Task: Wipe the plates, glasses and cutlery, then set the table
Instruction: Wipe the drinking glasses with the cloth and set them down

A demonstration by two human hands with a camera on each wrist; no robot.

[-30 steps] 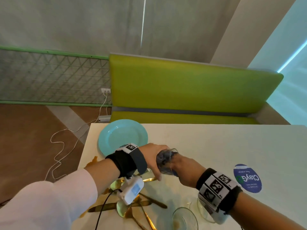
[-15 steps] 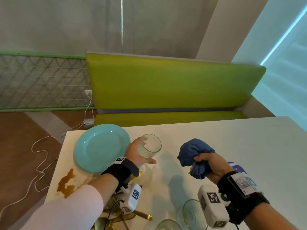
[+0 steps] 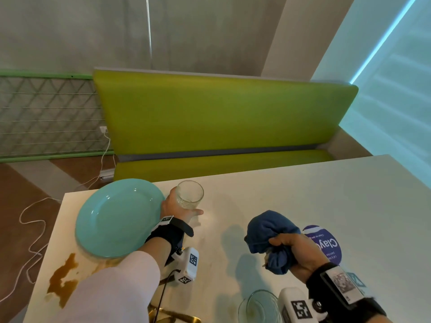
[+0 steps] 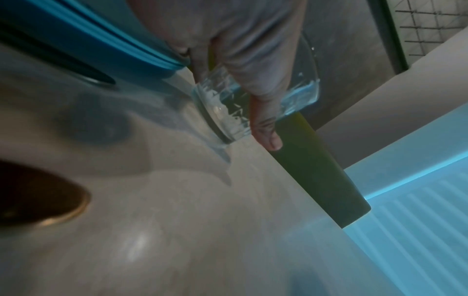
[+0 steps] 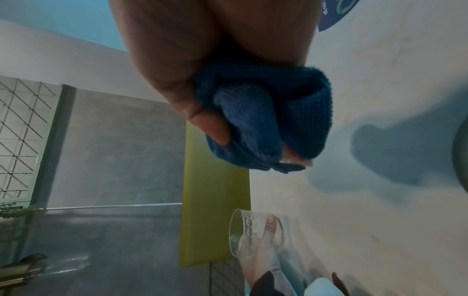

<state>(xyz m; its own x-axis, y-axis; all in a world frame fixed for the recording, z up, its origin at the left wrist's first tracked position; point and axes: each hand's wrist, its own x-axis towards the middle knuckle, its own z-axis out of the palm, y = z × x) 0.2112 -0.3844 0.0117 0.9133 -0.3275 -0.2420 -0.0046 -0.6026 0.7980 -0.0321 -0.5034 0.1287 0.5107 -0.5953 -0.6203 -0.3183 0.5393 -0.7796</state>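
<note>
My left hand point(image 3: 179, 206) grips a clear patterned glass point(image 3: 189, 194) near the table's far edge, just right of the turquoise plate point(image 3: 119, 217). In the left wrist view the glass point(image 4: 228, 112) stands tilted with its base at the tabletop, my thumb and fingers curled round it. My right hand point(image 3: 293, 250) holds a bunched blue cloth point(image 3: 268, 234) above the table, apart from the glass. The right wrist view shows that cloth point(image 5: 266, 120) in my fist and the glass point(image 5: 250, 232) in the left hand beyond.
A brown spill point(image 3: 63, 276) stains the white table point(image 3: 326, 194) at the front left, by the plate. Another glass point(image 3: 258, 306) and gold cutlery point(image 3: 177, 317) lie at the near edge. A round blue sticker point(image 3: 326, 245) lies under my right hand. A green bench point(image 3: 221, 117) stands behind.
My hands have parted: the cloth came out of the glass. The left hand carried the glass forward to the plate's right side, and the right hand drew back with the cloth.
</note>
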